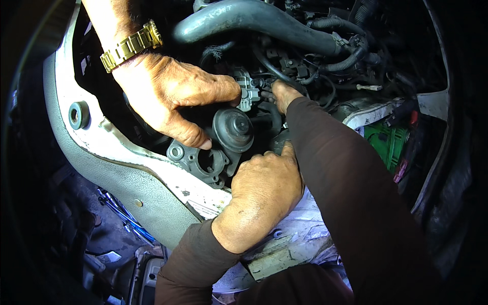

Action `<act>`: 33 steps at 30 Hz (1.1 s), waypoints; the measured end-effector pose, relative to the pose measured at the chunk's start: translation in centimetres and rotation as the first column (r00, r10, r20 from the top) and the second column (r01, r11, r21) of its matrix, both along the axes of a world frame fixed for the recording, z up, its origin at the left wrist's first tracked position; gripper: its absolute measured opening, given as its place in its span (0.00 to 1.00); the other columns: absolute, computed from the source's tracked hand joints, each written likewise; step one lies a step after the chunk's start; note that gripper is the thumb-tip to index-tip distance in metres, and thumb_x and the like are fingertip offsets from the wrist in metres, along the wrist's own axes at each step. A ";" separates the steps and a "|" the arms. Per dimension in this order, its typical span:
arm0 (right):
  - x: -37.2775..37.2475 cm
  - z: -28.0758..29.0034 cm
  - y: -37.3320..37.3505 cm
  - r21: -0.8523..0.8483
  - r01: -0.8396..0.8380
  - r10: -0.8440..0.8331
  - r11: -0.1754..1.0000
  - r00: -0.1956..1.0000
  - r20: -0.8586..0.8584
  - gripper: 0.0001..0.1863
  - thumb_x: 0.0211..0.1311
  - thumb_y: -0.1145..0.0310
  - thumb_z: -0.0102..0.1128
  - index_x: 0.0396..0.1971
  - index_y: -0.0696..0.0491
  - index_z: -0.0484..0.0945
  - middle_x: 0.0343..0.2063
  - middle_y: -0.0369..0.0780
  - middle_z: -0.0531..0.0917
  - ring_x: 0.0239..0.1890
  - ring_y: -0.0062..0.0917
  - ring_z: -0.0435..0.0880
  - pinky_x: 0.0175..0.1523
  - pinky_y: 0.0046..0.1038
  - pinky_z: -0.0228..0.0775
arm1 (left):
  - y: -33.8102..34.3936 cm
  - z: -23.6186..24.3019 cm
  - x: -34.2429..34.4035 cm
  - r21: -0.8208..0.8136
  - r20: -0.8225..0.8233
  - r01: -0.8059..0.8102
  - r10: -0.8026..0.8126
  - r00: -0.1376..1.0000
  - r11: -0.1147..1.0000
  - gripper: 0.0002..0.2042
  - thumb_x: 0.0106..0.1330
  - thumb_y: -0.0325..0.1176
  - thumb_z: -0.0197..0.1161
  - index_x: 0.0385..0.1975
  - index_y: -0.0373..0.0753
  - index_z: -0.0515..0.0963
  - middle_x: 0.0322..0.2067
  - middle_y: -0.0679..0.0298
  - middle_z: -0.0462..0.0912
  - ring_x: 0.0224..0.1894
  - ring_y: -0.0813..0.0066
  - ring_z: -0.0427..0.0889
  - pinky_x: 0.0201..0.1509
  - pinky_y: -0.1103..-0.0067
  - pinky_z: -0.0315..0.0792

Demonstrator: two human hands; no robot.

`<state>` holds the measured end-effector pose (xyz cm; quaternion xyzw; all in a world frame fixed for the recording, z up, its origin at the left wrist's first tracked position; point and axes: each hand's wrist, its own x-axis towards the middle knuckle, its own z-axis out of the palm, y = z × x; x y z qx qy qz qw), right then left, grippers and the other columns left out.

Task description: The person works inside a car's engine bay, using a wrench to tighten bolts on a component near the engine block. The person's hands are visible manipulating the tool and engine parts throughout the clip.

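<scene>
one person's two bare hands, in dark brown sleeves, and a single hand of a co-worker meet inside an engine bay. the fingers of the right hand [285, 95] reach to the right side of one ribbed silver part [247, 91]; their tips fade into shadow, and whether they pinch it cannot be told. below, the left hand [264, 180] bends palm down, one digit pointing away from the wearer, the other fingers hidden under the knuckles; what they grip, if anything, cannot be told. one dark round canister [233, 129] sits just above and left of those knuckles. the co-worker's hand [170, 91], wearing one gold-coloured watch [133, 47], spreads two digits around the canister's left side, the upper tip by the silver part, the lower at one grey bracket [193, 165].

above the right fingers runs one thick dark hose [254, 18], cut off by the top edge; at least two corrugated tubes [351, 61] lie to their right. farther right, the right sleeve partly covers one green panel [386, 145]. well left of all the fingers, one black ring [79, 114] sits on the white bodywork [152, 165]. blue rods [127, 216], too dim to count, lie at lower left.
</scene>
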<state>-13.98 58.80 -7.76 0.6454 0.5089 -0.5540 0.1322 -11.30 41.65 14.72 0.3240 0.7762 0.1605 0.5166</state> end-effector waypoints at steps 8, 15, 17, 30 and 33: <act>0.0 -0.1 0.0 -0.015 -0.037 0.038 0.999 0.999 0.030 0.12 0.73 0.67 0.39 0.40 0.53 0.74 0.31 0.36 0.83 0.30 0.20 0.84 0.29 0.21 0.67 | 0.0 -0.1 -0.1 -0.006 0.000 -0.022 0.022 1.000 1.000 0.19 0.68 0.35 0.48 0.53 0.30 0.71 0.36 0.45 0.81 0.41 0.50 0.84 0.44 0.63 0.79; 0.0 0.5 0.2 0.015 -0.133 0.132 0.991 0.991 0.035 0.13 0.74 0.62 0.40 0.41 0.53 0.73 0.31 0.36 0.83 0.30 0.21 0.84 0.32 0.22 0.68 | 0.1 -0.1 -0.7 -0.054 0.052 0.027 -0.024 0.998 0.998 0.26 0.68 0.39 0.47 0.65 0.34 0.63 0.38 0.46 0.82 0.42 0.52 0.84 0.48 0.63 0.78; 0.0 0.3 0.2 -0.002 -0.116 0.116 0.993 0.992 0.049 0.13 0.74 0.64 0.39 0.42 0.53 0.73 0.31 0.37 0.83 0.30 0.22 0.85 0.31 0.22 0.68 | 0.2 0.0 -0.5 -0.038 0.023 0.018 -0.017 1.000 0.999 0.23 0.67 0.37 0.48 0.61 0.33 0.65 0.37 0.46 0.82 0.42 0.52 0.84 0.47 0.63 0.78; -0.1 0.3 0.8 -0.019 -0.079 0.079 0.997 0.997 0.015 0.11 0.72 0.68 0.39 0.39 0.55 0.73 0.30 0.38 0.82 0.32 0.24 0.84 0.30 0.22 0.70 | 0.1 -0.1 -0.4 -0.046 0.018 0.026 -0.025 1.000 0.999 0.25 0.67 0.37 0.48 0.63 0.33 0.64 0.38 0.47 0.82 0.43 0.53 0.84 0.48 0.63 0.78; 0.1 0.4 0.0 -0.030 -0.034 0.033 0.999 0.999 -0.023 0.11 0.72 0.68 0.40 0.37 0.55 0.73 0.30 0.38 0.82 0.31 0.24 0.84 0.29 0.22 0.71 | -0.1 0.0 0.0 -0.021 -0.006 0.000 0.000 1.000 1.000 0.22 0.66 0.33 0.49 0.58 0.31 0.68 0.37 0.46 0.82 0.42 0.53 0.84 0.44 0.64 0.79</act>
